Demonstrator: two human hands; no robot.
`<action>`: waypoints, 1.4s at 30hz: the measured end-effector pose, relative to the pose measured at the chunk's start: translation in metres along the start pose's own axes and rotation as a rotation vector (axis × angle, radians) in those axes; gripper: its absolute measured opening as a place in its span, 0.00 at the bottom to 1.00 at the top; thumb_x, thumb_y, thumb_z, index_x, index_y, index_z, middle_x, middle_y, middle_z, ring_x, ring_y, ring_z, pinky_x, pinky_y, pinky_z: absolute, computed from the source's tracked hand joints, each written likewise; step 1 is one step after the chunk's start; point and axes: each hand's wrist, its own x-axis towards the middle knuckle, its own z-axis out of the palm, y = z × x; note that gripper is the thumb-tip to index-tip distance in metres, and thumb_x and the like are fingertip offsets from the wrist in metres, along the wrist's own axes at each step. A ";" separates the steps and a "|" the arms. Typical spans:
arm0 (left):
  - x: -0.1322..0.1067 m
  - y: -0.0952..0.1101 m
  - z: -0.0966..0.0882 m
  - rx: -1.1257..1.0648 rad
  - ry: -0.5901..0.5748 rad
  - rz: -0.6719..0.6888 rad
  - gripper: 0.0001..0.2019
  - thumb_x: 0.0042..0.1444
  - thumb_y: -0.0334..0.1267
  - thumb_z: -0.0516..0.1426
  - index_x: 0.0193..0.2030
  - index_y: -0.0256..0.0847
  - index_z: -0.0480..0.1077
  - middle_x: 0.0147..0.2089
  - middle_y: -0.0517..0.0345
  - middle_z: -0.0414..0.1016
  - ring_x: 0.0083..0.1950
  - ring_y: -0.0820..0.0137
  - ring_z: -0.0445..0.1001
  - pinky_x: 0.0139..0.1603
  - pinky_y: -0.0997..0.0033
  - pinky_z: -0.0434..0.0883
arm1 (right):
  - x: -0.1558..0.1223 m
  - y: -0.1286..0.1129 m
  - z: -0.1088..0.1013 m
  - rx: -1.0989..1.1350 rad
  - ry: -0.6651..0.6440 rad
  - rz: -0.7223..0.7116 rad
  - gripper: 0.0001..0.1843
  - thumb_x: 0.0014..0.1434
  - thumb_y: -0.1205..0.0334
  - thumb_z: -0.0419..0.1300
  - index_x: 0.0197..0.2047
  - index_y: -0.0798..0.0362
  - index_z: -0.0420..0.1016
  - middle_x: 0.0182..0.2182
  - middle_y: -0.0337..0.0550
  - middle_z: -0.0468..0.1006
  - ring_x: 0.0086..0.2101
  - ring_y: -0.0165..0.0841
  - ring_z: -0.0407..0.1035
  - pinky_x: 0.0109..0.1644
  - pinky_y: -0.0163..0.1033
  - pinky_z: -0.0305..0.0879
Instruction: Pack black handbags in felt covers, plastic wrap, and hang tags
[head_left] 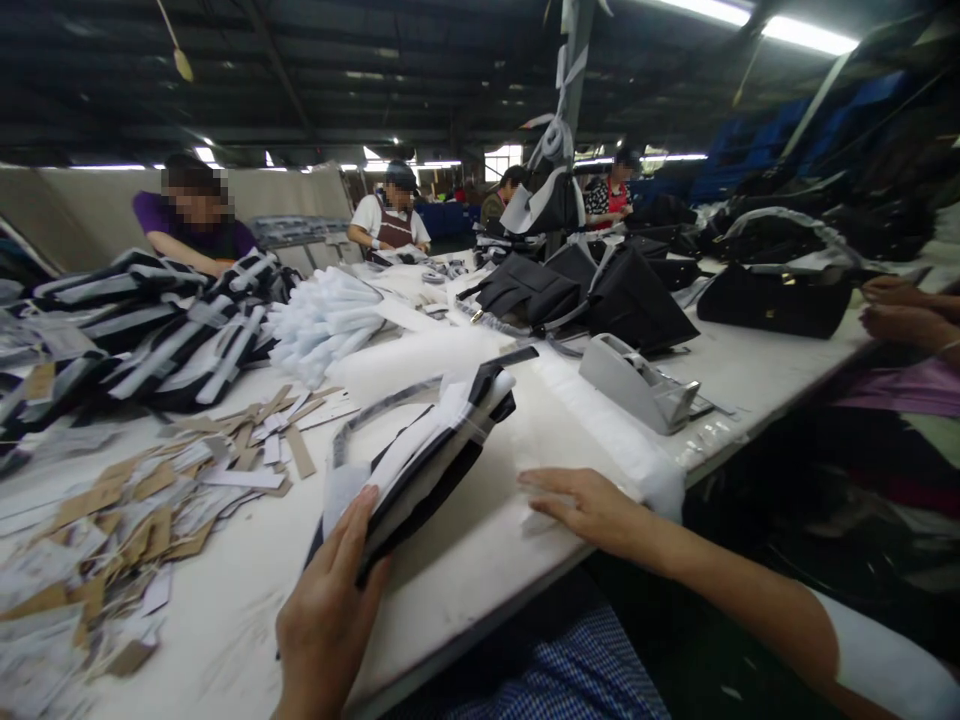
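My left hand [334,590] is closed around the near end of a black handbag [427,480], which stands tilted on the white table. White foam padding [409,440] shows in the bag's top, and its wrapped handle [352,430] loops out to the left. My right hand [589,505] lies by the table's front edge with its fingers stretched out, to the right of the bag. Under those fingers is something thin and translucent [534,520], too faint to name. A roll of white foam sheet [622,430] lies just beyond this hand.
Cardboard and paper tags [157,510] are strewn at left. Behind them are piled black bags [172,310] and white foam sticks [326,315]. A grey tape dispenser [637,380] and more black bags [637,295] stand at right. A co-worker's hands [900,310] show at far right; other people work behind.
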 end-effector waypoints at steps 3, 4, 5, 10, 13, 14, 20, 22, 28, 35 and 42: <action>0.001 -0.002 0.000 -0.004 -0.009 -0.034 0.33 0.62 0.35 0.56 0.72 0.52 0.51 0.66 0.58 0.67 0.57 0.59 0.76 0.38 0.68 0.79 | 0.015 0.007 0.012 -0.135 0.077 0.002 0.32 0.58 0.48 0.64 0.63 0.51 0.70 0.65 0.52 0.64 0.65 0.49 0.55 0.70 0.59 0.44; 0.001 -0.003 0.000 -0.017 -0.012 -0.037 0.33 0.62 0.35 0.57 0.72 0.52 0.51 0.67 0.57 0.67 0.58 0.59 0.75 0.40 0.68 0.79 | 0.019 0.009 0.017 -0.174 0.042 0.009 0.36 0.57 0.47 0.65 0.65 0.54 0.68 0.67 0.56 0.60 0.67 0.52 0.51 0.70 0.61 0.41; 0.000 -0.003 0.000 -0.031 -0.014 -0.038 0.33 0.62 0.35 0.57 0.72 0.51 0.52 0.67 0.58 0.67 0.59 0.59 0.75 0.42 0.68 0.79 | 0.021 0.008 0.022 -0.196 -0.009 0.009 0.38 0.56 0.46 0.66 0.65 0.56 0.67 0.67 0.59 0.57 0.67 0.54 0.48 0.70 0.62 0.39; 0.000 -0.002 -0.001 -0.082 -0.005 -0.046 0.34 0.60 0.31 0.57 0.72 0.52 0.52 0.67 0.58 0.67 0.61 0.60 0.73 0.51 0.67 0.76 | 0.021 -0.016 0.048 -0.081 -0.269 -0.236 0.32 0.60 0.46 0.62 0.66 0.45 0.66 0.67 0.51 0.60 0.68 0.50 0.49 0.70 0.60 0.40; 0.000 0.000 -0.001 -0.109 -0.011 -0.044 0.35 0.58 0.28 0.56 0.72 0.51 0.53 0.67 0.59 0.66 0.62 0.62 0.72 0.56 0.67 0.74 | 0.033 -0.031 0.064 -0.061 -0.360 -0.407 0.30 0.63 0.49 0.60 0.67 0.40 0.64 0.67 0.44 0.60 0.68 0.45 0.49 0.71 0.57 0.37; 0.001 0.000 0.000 -0.115 -0.013 -0.040 0.36 0.58 0.28 0.56 0.72 0.51 0.53 0.68 0.59 0.65 0.62 0.62 0.71 0.58 0.67 0.72 | 0.041 -0.034 0.070 -0.071 -0.373 -0.462 0.30 0.63 0.49 0.61 0.67 0.39 0.63 0.68 0.43 0.60 0.68 0.44 0.49 0.71 0.56 0.36; -0.002 0.000 0.006 -0.127 -0.029 0.024 0.37 0.57 0.25 0.56 0.71 0.50 0.53 0.69 0.58 0.64 0.65 0.64 0.69 0.61 0.68 0.70 | 0.080 -0.033 0.100 -0.113 -0.254 -0.475 0.22 0.59 0.49 0.63 0.56 0.38 0.76 0.54 0.39 0.78 0.58 0.44 0.67 0.66 0.50 0.54; -0.004 0.001 0.009 -0.124 -0.020 0.055 0.36 0.58 0.24 0.56 0.72 0.48 0.53 0.69 0.56 0.63 0.66 0.64 0.67 0.62 0.67 0.70 | 0.073 -0.031 0.100 -0.124 -0.175 -0.418 0.16 0.61 0.51 0.62 0.50 0.42 0.81 0.46 0.43 0.82 0.51 0.46 0.72 0.62 0.52 0.59; -0.011 0.010 0.021 -0.059 0.007 0.178 0.28 0.62 0.25 0.53 0.69 0.44 0.59 0.67 0.51 0.66 0.65 0.60 0.68 0.58 0.61 0.73 | 0.031 -0.055 0.065 0.006 -0.197 -0.520 0.14 0.64 0.60 0.58 0.50 0.46 0.81 0.47 0.44 0.82 0.49 0.42 0.74 0.57 0.49 0.66; -0.022 0.028 0.022 0.045 0.109 0.274 0.23 0.66 0.27 0.51 0.66 0.45 0.64 0.65 0.52 0.69 0.62 0.59 0.71 0.56 0.60 0.75 | 0.136 -0.090 0.043 -0.139 -0.049 -0.207 0.14 0.64 0.53 0.57 0.47 0.46 0.81 0.48 0.43 0.81 0.50 0.42 0.73 0.57 0.45 0.65; -0.041 0.045 0.006 0.073 0.165 0.311 0.21 0.70 0.29 0.46 0.64 0.48 0.67 0.62 0.54 0.72 0.60 0.61 0.73 0.53 0.64 0.76 | 0.242 -0.062 0.100 -0.361 -0.234 0.040 0.15 0.54 0.54 0.70 0.39 0.56 0.79 0.38 0.51 0.81 0.42 0.43 0.75 0.49 0.46 0.69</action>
